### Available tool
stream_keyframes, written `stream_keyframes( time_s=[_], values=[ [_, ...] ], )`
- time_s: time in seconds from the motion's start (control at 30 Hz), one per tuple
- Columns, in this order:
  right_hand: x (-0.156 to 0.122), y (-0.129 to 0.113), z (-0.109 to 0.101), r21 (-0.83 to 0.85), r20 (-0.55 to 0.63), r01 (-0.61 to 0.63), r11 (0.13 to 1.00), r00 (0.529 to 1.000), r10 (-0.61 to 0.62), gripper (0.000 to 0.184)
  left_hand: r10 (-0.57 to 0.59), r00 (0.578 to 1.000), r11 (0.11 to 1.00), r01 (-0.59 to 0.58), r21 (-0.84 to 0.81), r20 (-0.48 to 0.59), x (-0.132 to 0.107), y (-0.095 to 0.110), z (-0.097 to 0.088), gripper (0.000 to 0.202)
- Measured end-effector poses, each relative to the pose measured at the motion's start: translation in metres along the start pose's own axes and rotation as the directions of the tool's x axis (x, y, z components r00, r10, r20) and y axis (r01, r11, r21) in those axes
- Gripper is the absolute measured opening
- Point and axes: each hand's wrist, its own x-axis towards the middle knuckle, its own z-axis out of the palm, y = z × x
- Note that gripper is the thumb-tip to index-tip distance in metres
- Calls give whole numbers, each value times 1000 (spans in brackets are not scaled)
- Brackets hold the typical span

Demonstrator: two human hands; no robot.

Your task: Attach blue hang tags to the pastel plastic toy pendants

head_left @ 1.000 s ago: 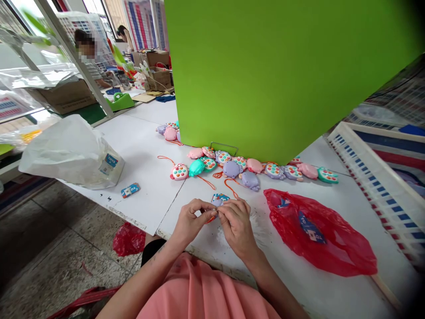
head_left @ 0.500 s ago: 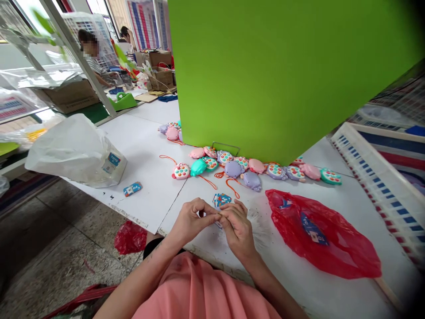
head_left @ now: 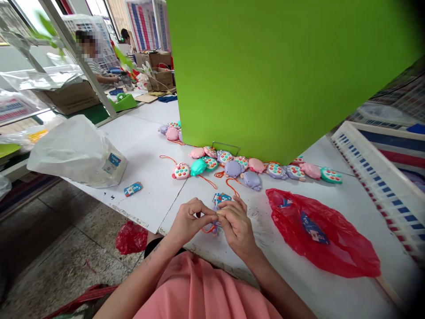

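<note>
My left hand [head_left: 190, 221] and my right hand [head_left: 239, 228] meet over the white table, the fingertips of each pinched together. Whatever is between them is too small and covered to make out. Just under the fingertips part of a purple toy shows, with an orange cord [head_left: 208, 230] looping out to its left; the hands hide most of it. Blue printed cards [head_left: 222, 198] lie right beyond my fingers. Farther back runs a row of animal-shaped toys with coloured buttons, among them a purple one [head_left: 251, 180], a teal one [head_left: 198, 167] and a pink one [head_left: 181, 171].
A tall green panel [head_left: 265, 79] stands behind the toys. To the right are an open red plastic bag [head_left: 345, 248] with cards and a white crate [head_left: 375, 177]. A white bag [head_left: 73, 150] and one card [head_left: 133, 189] lie left. A person [head_left: 96, 66] sits far left.
Both hands stay pinched together, having shifted very slightly left. Part of the purple toy and its orange cord now show beneath them. The person at far left has raised a forearm.
</note>
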Motion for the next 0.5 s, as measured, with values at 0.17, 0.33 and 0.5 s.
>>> stream_keyframes(
  time_s=[0.17, 0.33, 0.5],
  values=[
    [2, 4, -4, 212, 66, -108, 971, 993, 96, 18, 90, 996, 992, -88, 87, -21, 0, 2, 0, 19],
    [6, 27, -33, 480, -118, -304, 823, 907, 404, 18, 58, 994, 989, -45, 141, -90, 3, -6, 2, 24],
    [8, 76, -126, 489, -426, -326, 809, 720, 547, 14, -53, 980, 980, 14, 199, 191, 2, -24, 14, 22]
  ],
)
